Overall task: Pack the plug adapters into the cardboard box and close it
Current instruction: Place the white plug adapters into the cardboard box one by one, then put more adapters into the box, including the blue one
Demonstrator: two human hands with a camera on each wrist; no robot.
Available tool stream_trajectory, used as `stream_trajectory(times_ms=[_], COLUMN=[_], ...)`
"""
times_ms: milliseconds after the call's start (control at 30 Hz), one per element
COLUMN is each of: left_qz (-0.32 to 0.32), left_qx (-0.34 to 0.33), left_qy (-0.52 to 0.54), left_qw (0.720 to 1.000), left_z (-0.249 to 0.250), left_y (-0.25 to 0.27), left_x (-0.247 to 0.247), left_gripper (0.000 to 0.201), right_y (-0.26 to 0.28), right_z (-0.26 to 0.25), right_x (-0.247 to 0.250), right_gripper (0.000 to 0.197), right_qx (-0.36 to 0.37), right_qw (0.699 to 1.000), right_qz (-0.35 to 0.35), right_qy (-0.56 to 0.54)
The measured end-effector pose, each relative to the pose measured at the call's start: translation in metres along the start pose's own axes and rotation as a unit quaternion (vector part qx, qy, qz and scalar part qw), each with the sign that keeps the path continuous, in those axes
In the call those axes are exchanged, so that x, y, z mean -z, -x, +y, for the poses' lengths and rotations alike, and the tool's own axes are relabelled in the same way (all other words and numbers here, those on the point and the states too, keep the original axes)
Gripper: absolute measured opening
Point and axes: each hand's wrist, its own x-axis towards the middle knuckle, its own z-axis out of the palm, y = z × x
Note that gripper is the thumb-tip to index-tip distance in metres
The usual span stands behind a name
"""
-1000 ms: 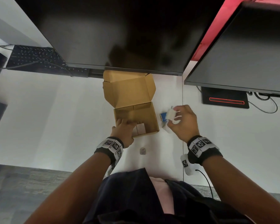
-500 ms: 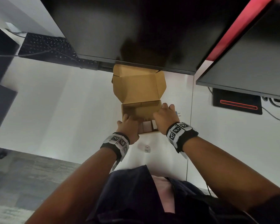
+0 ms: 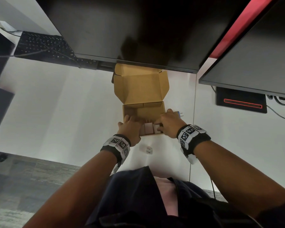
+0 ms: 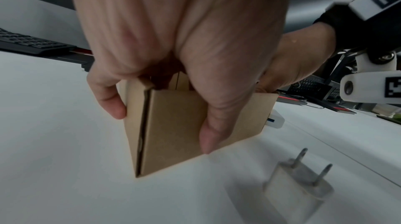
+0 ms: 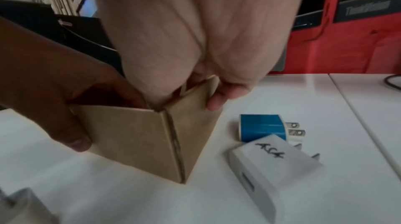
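The brown cardboard box (image 3: 152, 111) stands open on the white desk, lid (image 3: 141, 87) folded back. My left hand (image 3: 130, 127) grips its near left corner, thumb (image 4: 208, 135) on the front wall (image 4: 173, 124). My right hand (image 3: 167, 123) reaches over the near right corner (image 5: 188, 124), fingers curled inside on a white plug adapter (image 3: 157, 129). More pale adapters (image 3: 148, 128) stand along the near wall inside. Outside the box lie a blue adapter (image 5: 260, 127), a white labelled adapter (image 5: 274, 164) and a round-pin adapter (image 4: 297, 190).
Two dark monitors (image 3: 130, 30) hang over the back of the desk just behind the box lid. A black keyboard (image 3: 43, 46) lies at the back left, and a black device with a red strip (image 3: 241, 102) at the back right. The desk edge (image 3: 72, 162) runs close to my body.
My right hand carried a white adapter from the desk right of the box into the box's near right corner. The left hand stayed on the near left corner.
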Motion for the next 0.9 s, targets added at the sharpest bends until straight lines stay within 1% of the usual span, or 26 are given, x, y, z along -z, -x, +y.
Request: stream_trajectory(times_ms=[100, 133, 167, 300, 467, 500, 533, 567, 633, 667, 700, 766, 800, 833, 900], left_qz=[0.006, 0.011, 0.018, 0.044, 0.07, 0.072, 0.072, 0.071, 0.067, 0.065, 0.064, 0.068, 0.069, 0.071, 0.073], left_qx=[0.001, 0.0, -0.001, 0.0, 0.003, 0.004, 0.006, 0.009, 0.01, 0.007, 0.003, -0.007, -0.011, -0.014, -0.018], left_qy=[-0.005, -0.008, -0.014, -0.049, -0.057, -0.058, -0.057, -0.054, -0.047, -0.044, -0.043, -0.044, -0.045, -0.046, -0.047], left_qw=[1.0, 1.0, 1.0, 0.998, 0.996, 0.996, 0.996, 0.996, 0.997, 0.997, 0.997, 0.997, 0.997, 0.996, 0.996], left_z=[0.0, 0.0, 0.0, 0.003, 0.01, 0.01, 0.011, 0.011, 0.01, 0.01, 0.009, 0.009, 0.008, 0.008, 0.008], left_y=[0.0, 0.0, 0.001, 0.004, 0.009, 0.01, 0.01, 0.01, 0.01, 0.01, 0.01, 0.01, 0.01, 0.009, 0.007], left_x=[-0.001, -0.001, -0.002, -0.006, -0.01, -0.01, -0.009, -0.009, -0.007, -0.007, -0.007, -0.007, -0.007, -0.006, -0.006], left_gripper=[0.069, 0.07, 0.071, 0.064, 0.054, 0.054, 0.054, 0.055, 0.053, 0.053, 0.053, 0.056, 0.059, 0.06, 0.061], right_y=[0.003, 0.004, 0.005, 0.009, 0.013, 0.014, 0.015, 0.016, 0.02, 0.021, 0.023, 0.028, 0.031, 0.035, 0.043], right_z=[0.001, 0.001, 0.001, 0.002, 0.002, 0.002, 0.002, 0.004, 0.012, 0.016, 0.022, 0.037, 0.045, 0.053, 0.065], right_x=[-0.004, -0.005, -0.006, -0.009, -0.011, -0.011, -0.011, -0.013, -0.013, -0.012, -0.01, -0.009, -0.011, -0.015, -0.024], right_gripper=[0.039, 0.045, 0.046, 0.034, 0.037, 0.037, 0.038, 0.039, 0.039, 0.036, 0.033, 0.027, 0.025, 0.024, 0.028], right_qx=[0.005, 0.006, 0.007, 0.011, 0.024, 0.026, 0.03, 0.035, 0.032, 0.015, -0.019, -0.107, -0.143, -0.169, -0.195], right_qw=[1.0, 1.0, 0.999, 0.998, 0.998, 0.997, 0.995, 0.989, 0.963, 0.946, 0.928, 0.891, 0.877, 0.871, 0.879], right_qz=[0.012, 0.022, 0.032, 0.062, 0.055, 0.066, 0.096, 0.144, 0.255, 0.298, 0.329, 0.365, 0.372, 0.37, 0.329], right_qy=[-0.001, 0.003, 0.007, 0.001, -0.005, -0.004, -0.006, -0.016, -0.08, -0.126, -0.173, -0.25, -0.268, -0.276, -0.286])
